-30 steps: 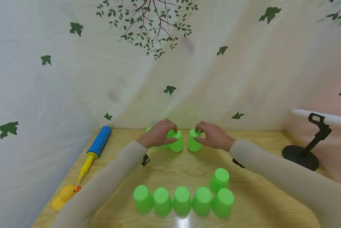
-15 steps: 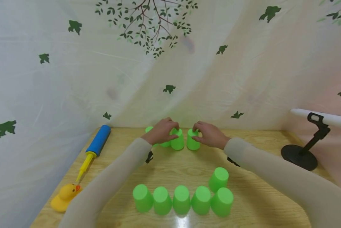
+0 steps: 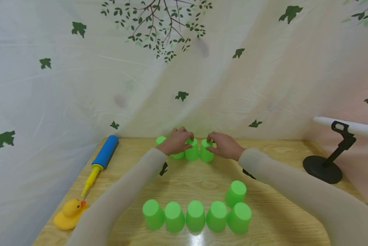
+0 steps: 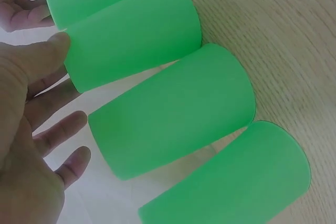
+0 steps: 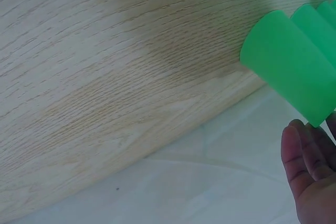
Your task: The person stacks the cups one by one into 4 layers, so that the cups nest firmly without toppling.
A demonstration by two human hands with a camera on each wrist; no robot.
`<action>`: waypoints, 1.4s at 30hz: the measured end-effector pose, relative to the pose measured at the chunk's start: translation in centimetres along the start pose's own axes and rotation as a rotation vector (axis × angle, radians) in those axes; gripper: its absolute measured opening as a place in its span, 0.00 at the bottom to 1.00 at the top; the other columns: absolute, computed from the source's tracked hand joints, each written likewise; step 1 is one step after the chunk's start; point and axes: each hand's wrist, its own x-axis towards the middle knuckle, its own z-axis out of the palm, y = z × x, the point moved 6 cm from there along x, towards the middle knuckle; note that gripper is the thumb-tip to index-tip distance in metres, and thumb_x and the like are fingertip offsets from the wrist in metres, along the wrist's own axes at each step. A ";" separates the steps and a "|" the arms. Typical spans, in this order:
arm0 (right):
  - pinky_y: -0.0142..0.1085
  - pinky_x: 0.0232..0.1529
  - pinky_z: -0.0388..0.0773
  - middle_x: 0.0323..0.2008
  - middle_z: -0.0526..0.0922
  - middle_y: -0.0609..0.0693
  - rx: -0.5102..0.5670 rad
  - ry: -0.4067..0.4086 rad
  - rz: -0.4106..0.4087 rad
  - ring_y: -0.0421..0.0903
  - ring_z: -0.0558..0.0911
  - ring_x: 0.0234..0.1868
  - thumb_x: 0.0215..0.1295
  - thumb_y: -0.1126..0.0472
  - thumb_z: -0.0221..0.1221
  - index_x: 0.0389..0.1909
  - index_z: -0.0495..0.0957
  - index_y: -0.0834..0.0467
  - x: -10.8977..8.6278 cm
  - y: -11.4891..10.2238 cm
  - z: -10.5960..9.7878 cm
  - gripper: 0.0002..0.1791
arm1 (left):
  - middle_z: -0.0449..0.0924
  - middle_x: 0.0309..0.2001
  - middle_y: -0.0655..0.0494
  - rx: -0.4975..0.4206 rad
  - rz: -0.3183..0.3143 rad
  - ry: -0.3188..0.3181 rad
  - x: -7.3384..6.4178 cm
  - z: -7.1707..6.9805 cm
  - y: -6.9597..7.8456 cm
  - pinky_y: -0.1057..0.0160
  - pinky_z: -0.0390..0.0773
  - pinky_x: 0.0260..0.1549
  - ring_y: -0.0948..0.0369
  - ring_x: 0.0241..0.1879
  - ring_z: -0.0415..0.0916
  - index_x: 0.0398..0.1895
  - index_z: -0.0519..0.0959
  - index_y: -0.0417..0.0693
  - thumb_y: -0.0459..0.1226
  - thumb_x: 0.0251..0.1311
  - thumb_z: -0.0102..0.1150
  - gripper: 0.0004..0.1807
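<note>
cups (image 3: 196,218): smooth plastic look, matt to faintly satin | table (image 3: 190,182): wood-grain top, fine-lined, glossy where light glares | backdrop (image 3: 141,89): thin creased sheeting, soft sheen, cloth or plastic unclear | pump (image 3: 107,150): smooth plastic | duck (image 3: 68,217): smooth, rubbery | sleeves (image 3: 282,181): soft matt cloth | stand (image 3: 322,169): matt black, material unclear

Pale sheet (image 3: 184,75) behind wooden table (image 3: 187,181)

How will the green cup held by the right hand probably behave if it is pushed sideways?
If pushed low, the green cup would probably slide rather than tip, because its wider end stands on the table. It seems stiff: no dent shows where the right hand pinches it. Its smooth surface may be slightly slippery.
</note>
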 end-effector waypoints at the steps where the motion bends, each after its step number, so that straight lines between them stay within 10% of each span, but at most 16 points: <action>1: 0.43 0.41 0.76 0.39 0.78 0.50 -0.006 -0.001 0.006 0.49 0.78 0.40 0.60 0.56 0.64 0.41 0.76 0.59 0.0 0.0 0.0 0.13 | 0.79 0.46 0.55 -0.004 -0.004 0.001 0.0 0.0 -0.1 0.52 0.61 0.48 0.55 0.51 0.67 0.46 0.78 0.49 0.42 0.60 0.63 0.13; 25: 0.45 0.39 0.76 0.45 0.77 0.54 -0.020 0.020 0.074 0.52 0.79 0.40 0.61 0.57 0.64 0.45 0.75 0.61 0.8 0.7 0.1 0.15 | 0.77 0.52 0.54 0.004 -0.028 0.044 -0.7 -1.3 0.0 0.51 0.61 0.46 0.54 0.52 0.65 0.49 0.78 0.47 0.41 0.60 0.62 0.15; 42: 0.45 0.41 0.76 0.49 0.75 0.51 0.030 0.153 -0.040 0.50 0.79 0.43 0.62 0.57 0.63 0.48 0.75 0.57 -3.0 0.3 -5.3 0.16 | 0.77 0.47 0.54 -0.041 0.059 0.242 -7.0 -5.6 -1.2 0.50 0.65 0.42 0.53 0.48 0.65 0.45 0.79 0.46 0.40 0.57 0.65 0.14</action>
